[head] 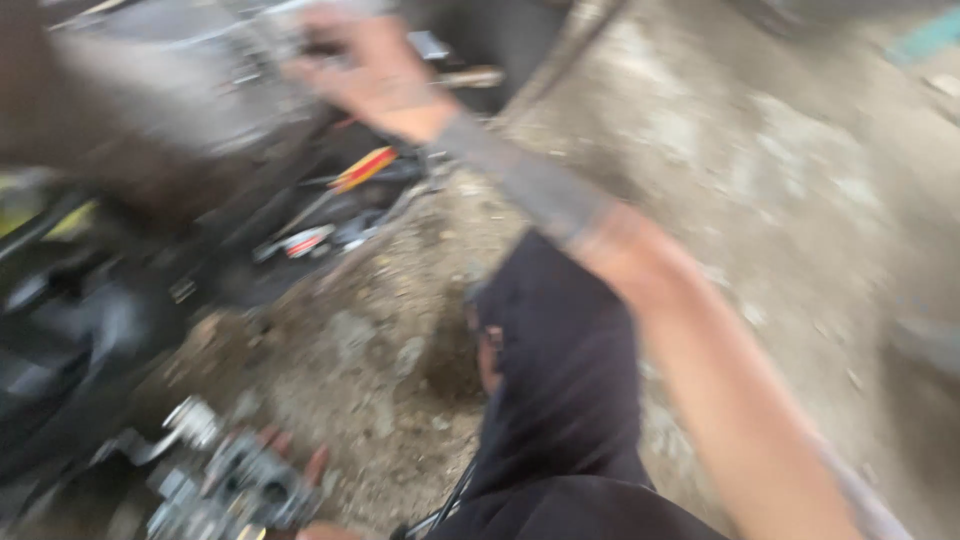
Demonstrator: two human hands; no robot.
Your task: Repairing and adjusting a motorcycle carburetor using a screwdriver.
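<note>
The right hand (375,70) is seen far and left of centre, its arm stretched across the scene from the near right. Its grip is curled toward dark machine parts (180,120) at the far left, but motion blur hides the fingers, so whether anything is pinched cannot be told.

The left hand (300,475) is seen at the near left edge, only its fingertips showing. Its grip is wrapped under a grey metal part (235,485), which looks held. The part is a blocky casting with a round bore; a lighter metal arm (175,425) is seen jutting from it toward the far left, and its long axis appears to run that way, though blur leaves this uncertain.

Left of both hands the space is crowded by a dark machine body (70,330). A red and yellow handled tool (365,168) is seen lying just beside the right wrist, slanting from near left to far right. Open dirt floor (780,180) is spread over the right. A dark-clothed knee (560,380) is seen near, at centre.
</note>
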